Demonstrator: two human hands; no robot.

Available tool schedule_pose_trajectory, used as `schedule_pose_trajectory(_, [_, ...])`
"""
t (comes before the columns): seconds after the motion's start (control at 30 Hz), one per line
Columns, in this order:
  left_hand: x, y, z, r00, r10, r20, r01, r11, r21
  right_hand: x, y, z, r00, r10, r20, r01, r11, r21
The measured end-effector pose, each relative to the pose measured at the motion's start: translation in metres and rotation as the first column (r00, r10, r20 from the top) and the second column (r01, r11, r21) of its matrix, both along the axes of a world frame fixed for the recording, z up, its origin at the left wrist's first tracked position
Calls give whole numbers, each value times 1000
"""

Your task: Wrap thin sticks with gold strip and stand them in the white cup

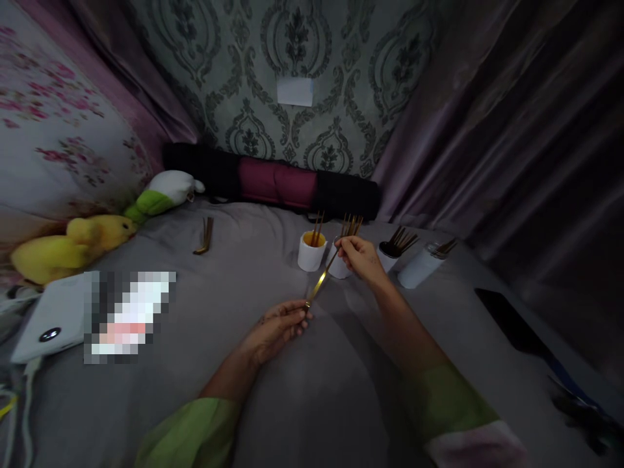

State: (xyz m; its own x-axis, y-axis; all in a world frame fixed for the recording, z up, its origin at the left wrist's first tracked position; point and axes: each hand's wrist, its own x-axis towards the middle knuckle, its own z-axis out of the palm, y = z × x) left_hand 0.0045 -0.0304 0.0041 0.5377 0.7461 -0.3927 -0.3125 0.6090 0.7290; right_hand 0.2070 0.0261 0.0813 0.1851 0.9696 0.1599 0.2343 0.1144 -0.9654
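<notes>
A slim gold-coloured piece of cutlery (320,281) slants between my two hands; I cannot make out its exact kind. My left hand (280,328) has its fingers closed around the lower end. My right hand (361,257) pinches the upper end, just in front of a white cup (340,268) with several thin gold handles rising from it. To the left of that stands another white cup (309,258), yellow inside, with a few thin handles. A third white cup (387,261), partly behind my right hand, and a pale jar (418,268) also hold cutlery.
Several gold-coloured pieces (207,237) lie on the grey sheet (205,305) at left. Plush toys (73,247), a white power bank (61,318) with cable and a blurred-out item are further left. A black-and-maroon roll (277,182) lies along the wall. A dark flat object (509,322) is at right.
</notes>
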Motion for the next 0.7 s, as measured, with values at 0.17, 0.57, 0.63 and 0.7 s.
schedule_pose_trajectory(0.17, [0, 2, -1, 1000, 24, 16, -24, 999, -30, 0, 0, 2, 1000, 1, -15, -1, 1000, -2])
schedule_pose_trajectory(0.57, [-3, 6, -5, 988, 97, 121, -84, 991, -108, 8, 4, 19, 998, -33, -47, 35, 998, 44])
schedule_pose_trajectory(0.63, [-5, 7, -5, 985, 104, 141, -87, 988, -127, 10, 5, 25, 998, -51, -48, 54, 997, 57])
schedule_pose_trajectory(0.7, [-5, 8, -4, 982, 116, 150, -94, 984, -150, 14, 6, 31, 996, -74, -41, 77, 994, 72])
